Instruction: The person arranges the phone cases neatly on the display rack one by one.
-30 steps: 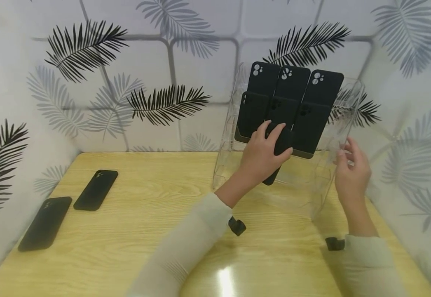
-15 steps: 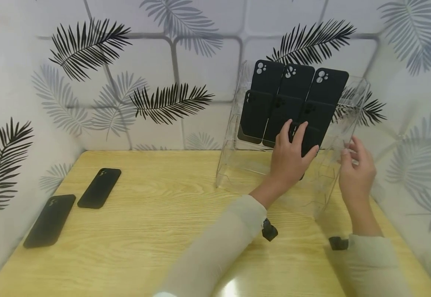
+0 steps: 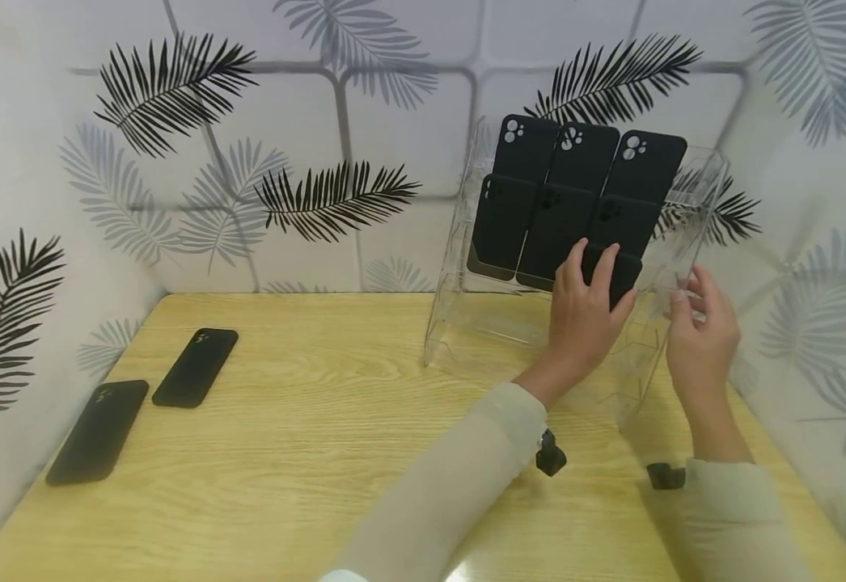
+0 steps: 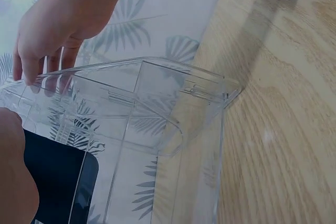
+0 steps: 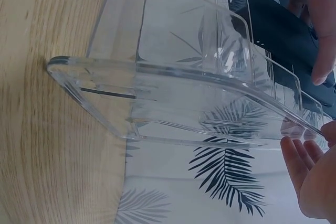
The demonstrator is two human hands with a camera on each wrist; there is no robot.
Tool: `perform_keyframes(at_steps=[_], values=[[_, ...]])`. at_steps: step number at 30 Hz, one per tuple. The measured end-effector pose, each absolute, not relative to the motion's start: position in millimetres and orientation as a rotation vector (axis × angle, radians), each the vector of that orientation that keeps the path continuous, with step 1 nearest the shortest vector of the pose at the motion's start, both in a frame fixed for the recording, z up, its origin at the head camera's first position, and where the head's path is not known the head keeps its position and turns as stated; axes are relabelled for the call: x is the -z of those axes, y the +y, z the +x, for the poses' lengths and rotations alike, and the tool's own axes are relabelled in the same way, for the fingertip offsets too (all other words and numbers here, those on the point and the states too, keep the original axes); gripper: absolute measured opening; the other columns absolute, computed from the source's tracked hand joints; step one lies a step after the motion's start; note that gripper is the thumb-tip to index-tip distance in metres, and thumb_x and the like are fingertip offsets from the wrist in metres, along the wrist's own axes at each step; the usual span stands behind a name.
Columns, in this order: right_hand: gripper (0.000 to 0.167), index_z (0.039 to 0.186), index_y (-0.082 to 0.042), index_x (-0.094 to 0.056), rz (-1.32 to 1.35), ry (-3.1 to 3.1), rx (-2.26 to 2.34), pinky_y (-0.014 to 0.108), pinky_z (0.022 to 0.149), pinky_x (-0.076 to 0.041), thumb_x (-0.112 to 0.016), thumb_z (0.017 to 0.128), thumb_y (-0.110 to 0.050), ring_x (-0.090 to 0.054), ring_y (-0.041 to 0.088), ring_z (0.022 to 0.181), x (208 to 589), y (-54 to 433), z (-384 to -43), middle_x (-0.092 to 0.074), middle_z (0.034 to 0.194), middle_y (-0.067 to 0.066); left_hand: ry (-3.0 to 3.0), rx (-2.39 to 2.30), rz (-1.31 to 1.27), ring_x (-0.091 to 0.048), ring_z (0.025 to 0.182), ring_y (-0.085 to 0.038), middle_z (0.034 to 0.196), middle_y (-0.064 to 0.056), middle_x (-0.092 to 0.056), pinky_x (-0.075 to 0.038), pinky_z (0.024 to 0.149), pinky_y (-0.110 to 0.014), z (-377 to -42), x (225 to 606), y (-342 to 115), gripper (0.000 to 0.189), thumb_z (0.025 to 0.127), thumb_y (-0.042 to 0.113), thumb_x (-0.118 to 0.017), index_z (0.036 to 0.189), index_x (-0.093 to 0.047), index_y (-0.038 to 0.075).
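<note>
Two pale sleeves nearest, clock read on the head view: left one at 6 o'clock, right one at 4. Small black device by the left cuff, between 4 and 5; a like one by the right cuff, at 4. Under these, a yellow wood-grain table. Two dark phone cases lie flat on it, apart: the nearer case between 8 and 9, the farther case just beyond it, a shade closer to 9. Right hand a little past 3, well out: thumb one side, fingers the other, pinching the side panel of a clear rack. Left hand also just past 3, closer in: fingers and thumb clamped on a held case, black, at 3 o'clock, low on the rack's right-hand column. Its lower end is hidden by the hand from above; cannot tell whether it bears on a ledge. Beyond, a front row of three black cases, side by side, leaning back, between 2 and 3. Behind and higher, a back row of three, camera cutouts showing pale, at 2. Farthest, pale wall with black and grey fronds, at 12.
</note>
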State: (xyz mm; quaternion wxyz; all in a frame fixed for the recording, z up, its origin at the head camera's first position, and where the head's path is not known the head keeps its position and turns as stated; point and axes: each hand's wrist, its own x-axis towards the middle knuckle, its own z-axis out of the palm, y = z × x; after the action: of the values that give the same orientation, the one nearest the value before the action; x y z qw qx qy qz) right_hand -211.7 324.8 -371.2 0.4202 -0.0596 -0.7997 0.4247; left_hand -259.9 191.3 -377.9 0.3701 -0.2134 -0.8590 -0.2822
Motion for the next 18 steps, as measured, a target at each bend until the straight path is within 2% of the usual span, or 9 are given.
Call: perform_keyframes(at_steps=[7,11,18], values=[[0.041,0.145,-0.021,-0.056,-0.158,-2.016,-1.065,0.006,0.078,-0.046,-0.054,0.104,-0.021,-0.054,-0.013,0.094,371.0,325.8,-211.3,-0.064,0.127,0.01,-2.21,0.78,-0.518,-0.04,0.134,-0.023,0.155,-0.013,-0.029,-0.045,0.105,-0.026,-258.0,382.2,194.2,0.06,0.098,0.045,-0.063,0.149,-0.044,0.021],[0.042,0.146,-0.023,-0.056,-0.169,-2.027,-1.047,0.01,0.082,-0.045,-0.054,0.104,-0.026,-0.055,-0.009,0.099,371.5,327.8,-212.6,-0.064,0.129,0.01,-2.186,0.742,-0.513,-0.04,0.133,-0.024,0.153,-0.015,-0.031,-0.044,0.106,-0.026,-257.1,383.6,195.7,0.062,0.097,0.043,-0.066,0.149,-0.045,0.018],[0.041,0.145,-0.025,-0.057,-0.174,-2.026,-1.037,0.011,0.081,-0.044,-0.054,0.104,-0.025,-0.053,-0.011,0.098,372.0,328.3,-212.0,-0.065,0.128,0.009,-2.236,0.752,-0.508,-0.036,0.139,-0.025,0.158,-0.016,-0.026,-0.046,0.105,-0.024,-251.8,382.4,200.4,0.065,0.098,0.043,-0.063,0.152,-0.039,0.016]])
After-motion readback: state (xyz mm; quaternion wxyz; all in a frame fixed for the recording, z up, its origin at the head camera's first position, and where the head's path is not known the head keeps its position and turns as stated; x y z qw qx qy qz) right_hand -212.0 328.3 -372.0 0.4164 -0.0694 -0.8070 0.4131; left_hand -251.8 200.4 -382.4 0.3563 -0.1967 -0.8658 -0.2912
